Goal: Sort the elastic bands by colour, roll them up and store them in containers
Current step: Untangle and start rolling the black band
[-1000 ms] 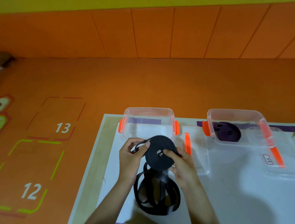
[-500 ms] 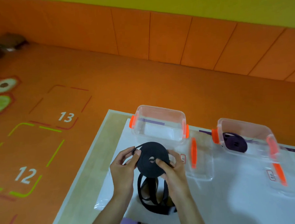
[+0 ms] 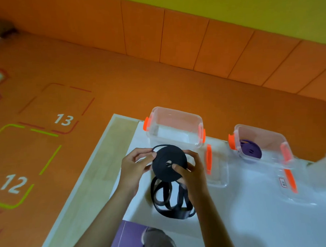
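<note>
A black elastic band, wound into a flat roll [image 3: 168,162], is held above the table between both hands. My left hand [image 3: 133,166] pinches the roll's left edge and a loose strand. My right hand [image 3: 192,170] grips the right side, thumb near the centre. The unrolled rest of the black band [image 3: 171,200] hangs down in loops onto the white table [image 3: 257,217]. Just behind the roll stands an empty clear container with orange clips [image 3: 175,129]. A second clear container [image 3: 260,144] at the right holds a rolled purple band [image 3: 250,150].
Two clear lids with orange clips lie on the table: one [image 3: 215,166] right of the empty container, another [image 3: 294,183] by the purple one. The table's left edge [image 3: 93,169] drops to an orange floor. A purple sheet [image 3: 129,235] and a shoe [image 3: 159,240] show below.
The view has tilted and shifted. My hands stay on the black roll, which looks slightly larger, with less loose band hanging below.
</note>
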`<state>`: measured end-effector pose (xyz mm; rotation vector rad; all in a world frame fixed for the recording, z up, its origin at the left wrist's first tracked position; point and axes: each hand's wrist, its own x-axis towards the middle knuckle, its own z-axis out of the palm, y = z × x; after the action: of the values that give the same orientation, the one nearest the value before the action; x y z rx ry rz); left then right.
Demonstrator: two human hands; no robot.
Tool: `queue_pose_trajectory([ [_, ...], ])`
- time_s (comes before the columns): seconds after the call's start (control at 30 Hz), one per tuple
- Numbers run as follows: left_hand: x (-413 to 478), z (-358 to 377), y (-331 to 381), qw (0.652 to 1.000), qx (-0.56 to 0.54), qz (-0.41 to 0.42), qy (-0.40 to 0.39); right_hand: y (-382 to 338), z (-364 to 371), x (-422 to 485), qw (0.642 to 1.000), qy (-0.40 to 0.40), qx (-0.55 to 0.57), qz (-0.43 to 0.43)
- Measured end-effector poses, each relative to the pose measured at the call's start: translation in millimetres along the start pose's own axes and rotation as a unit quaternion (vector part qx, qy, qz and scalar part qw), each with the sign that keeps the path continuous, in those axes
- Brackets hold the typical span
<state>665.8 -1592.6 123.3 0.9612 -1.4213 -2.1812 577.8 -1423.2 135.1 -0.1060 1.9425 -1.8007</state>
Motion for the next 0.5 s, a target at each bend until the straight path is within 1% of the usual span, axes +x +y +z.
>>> queue_pose_trajectory([
  [0.1, 20.0, 8.8, 6.7, 1.000, 0.028, -0.002, 0.005, -1.8, -2.2, 19.2, 1.000, -0.006, 0.022, 0.007],
  [0.23, 63.2, 28.6, 14.7, 0.998, 0.067, 0.016, 0.005, -2.2, -2.8, 71.5, 0.999, 0.005, 0.031, 0.024],
  [0.4, 136.8, 63.3, 16.5, 0.988, 0.139, 0.048, 0.047, 0.2, -3.6, 155.8, 0.997, -0.010, 0.054, 0.054],
  [0.5, 184.0, 83.9, 6.0, 0.978, 0.194, 0.055, 0.061, 8.0, -8.8, 206.6, 0.998, 0.007, 0.022, 0.064],
])
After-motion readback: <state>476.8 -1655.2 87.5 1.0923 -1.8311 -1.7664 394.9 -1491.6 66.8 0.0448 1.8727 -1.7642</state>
